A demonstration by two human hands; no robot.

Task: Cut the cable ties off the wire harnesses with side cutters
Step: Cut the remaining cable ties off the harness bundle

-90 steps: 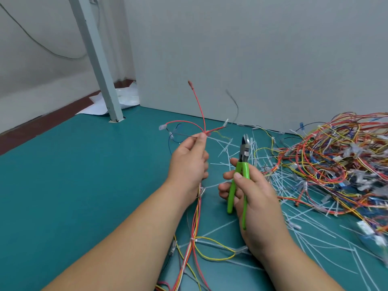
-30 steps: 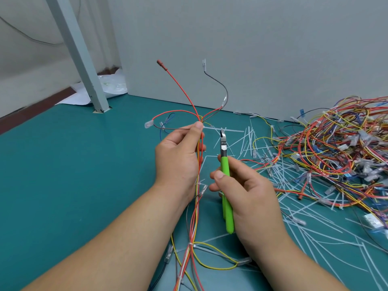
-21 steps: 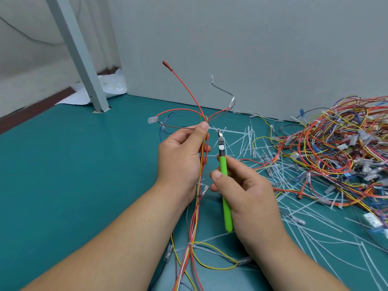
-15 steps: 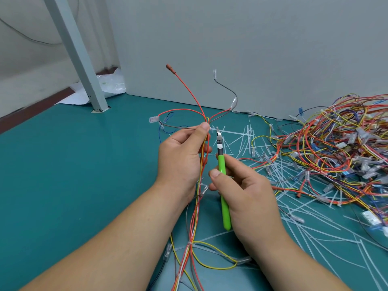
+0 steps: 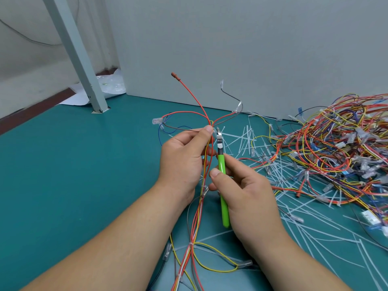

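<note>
At the centre of the frame, the left hand [image 5: 182, 158] pinches a wire harness [image 5: 199, 211] between thumb and forefinger, just below where its red and black leads fan out. The right hand [image 5: 245, 198] grips green-handled side cutters [image 5: 222, 177] (tips up, beside the left thumb). Cut cable ties [image 5: 247, 139] and tangled harnesses [image 5: 336, 152] litter the teal worktop [image 5: 73, 175] at right.

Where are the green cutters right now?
In the head view, the green side cutters are near the middle, gripped in the right hand, tip just right of the left hand, which pinches the wire harness.
</note>
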